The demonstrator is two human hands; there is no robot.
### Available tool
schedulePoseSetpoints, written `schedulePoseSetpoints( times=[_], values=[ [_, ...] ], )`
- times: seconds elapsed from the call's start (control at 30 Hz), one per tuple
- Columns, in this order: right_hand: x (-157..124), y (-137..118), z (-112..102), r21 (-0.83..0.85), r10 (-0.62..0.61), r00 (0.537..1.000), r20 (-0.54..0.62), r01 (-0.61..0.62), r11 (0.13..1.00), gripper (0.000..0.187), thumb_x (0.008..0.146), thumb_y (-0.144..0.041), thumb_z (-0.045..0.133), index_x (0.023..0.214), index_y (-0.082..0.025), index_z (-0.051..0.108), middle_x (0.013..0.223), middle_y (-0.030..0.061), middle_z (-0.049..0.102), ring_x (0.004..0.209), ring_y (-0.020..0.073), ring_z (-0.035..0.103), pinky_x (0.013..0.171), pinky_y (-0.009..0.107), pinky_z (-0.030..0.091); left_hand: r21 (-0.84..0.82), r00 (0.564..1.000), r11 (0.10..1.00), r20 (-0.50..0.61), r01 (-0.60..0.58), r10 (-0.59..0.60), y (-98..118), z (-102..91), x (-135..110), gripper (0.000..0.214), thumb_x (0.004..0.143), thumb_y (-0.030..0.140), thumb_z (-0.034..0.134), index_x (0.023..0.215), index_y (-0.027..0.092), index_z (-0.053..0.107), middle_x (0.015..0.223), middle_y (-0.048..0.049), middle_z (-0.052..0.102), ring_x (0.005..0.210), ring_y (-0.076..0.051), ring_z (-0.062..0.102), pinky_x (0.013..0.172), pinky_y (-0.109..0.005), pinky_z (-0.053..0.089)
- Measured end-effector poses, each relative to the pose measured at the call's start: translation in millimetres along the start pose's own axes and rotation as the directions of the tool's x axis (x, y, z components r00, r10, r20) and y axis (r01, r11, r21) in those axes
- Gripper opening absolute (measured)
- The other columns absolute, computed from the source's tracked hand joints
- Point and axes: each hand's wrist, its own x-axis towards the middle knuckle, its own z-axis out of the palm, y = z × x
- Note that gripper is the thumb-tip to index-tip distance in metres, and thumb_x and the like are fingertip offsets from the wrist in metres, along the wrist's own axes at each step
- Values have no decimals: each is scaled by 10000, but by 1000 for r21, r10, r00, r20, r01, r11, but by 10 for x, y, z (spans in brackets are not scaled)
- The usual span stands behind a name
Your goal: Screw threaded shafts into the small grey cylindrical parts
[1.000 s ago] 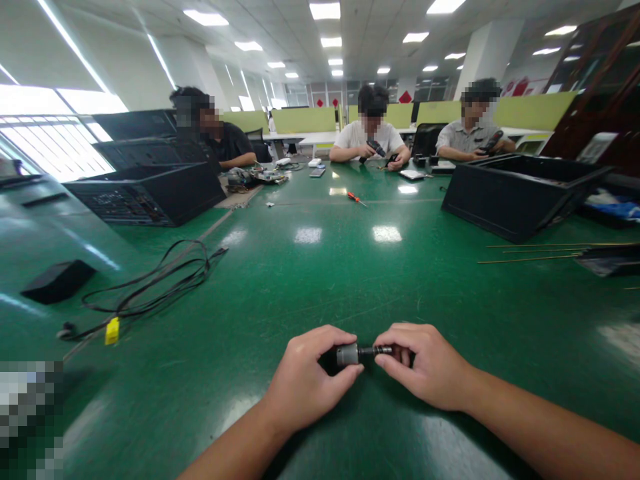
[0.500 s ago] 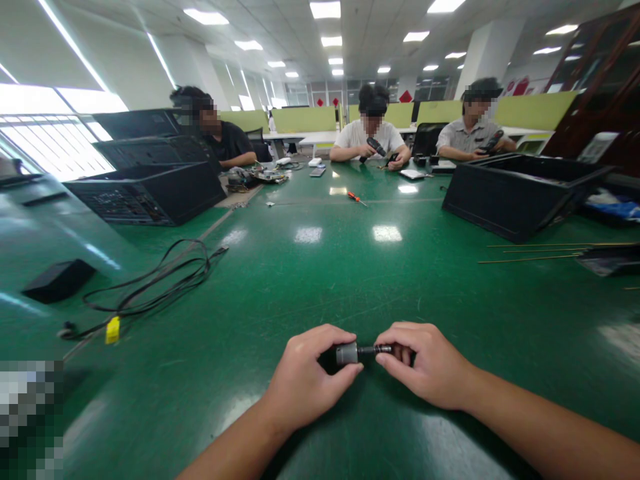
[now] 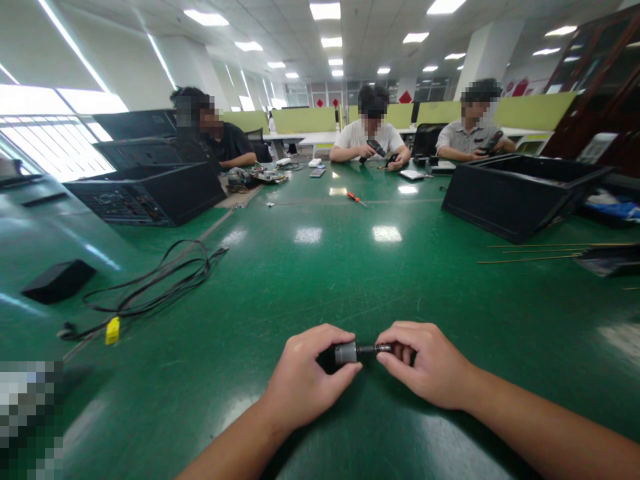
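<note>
Low in the middle of the view, both hands hold a short grey metal cylinder with a thin dark shaft (image 3: 346, 353); its exact kind I cannot make out. My left hand (image 3: 311, 373) is closed around the thick cylinder end, thumb below and index finger above. At the other side, my right hand (image 3: 427, 363) pinches the ridged, shiny tip of the shaft between thumb and fingers. The piece lies about level, pointing left to right, just over the green tabletop (image 3: 300, 287). Part of the cylinder is hidden behind the left fingers.
On the left lie a looped black cable (image 3: 150, 293) with a yellow tag (image 3: 113, 330) and a black block (image 3: 59, 281). Black computer cases (image 3: 145, 197) (image 3: 520, 200) stand at both sides. An orange screwdriver (image 3: 355, 198) lies farther off. Three people sit across the table; thin rods (image 3: 535, 255) lie right.
Almost nothing differs. The cylinder and my left hand have shifted very slightly to the left; my right hand keeps its pinch on the shaft.
</note>
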Motion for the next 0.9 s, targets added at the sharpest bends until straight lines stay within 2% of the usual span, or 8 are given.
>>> schedulePoseSetpoints(
  times=[0.9],
  values=[
    [8,31,2,-7,35,999,-34,-35,999,105,882,-201,625,934,-184,715,727,5,632,591,117,571,546,218,445,17,999,999,-30,32,-32,-31,12,26,314,730,114,785,1002,235,687,945,9,731,863,-161,687,803,-282,532]
  ],
)
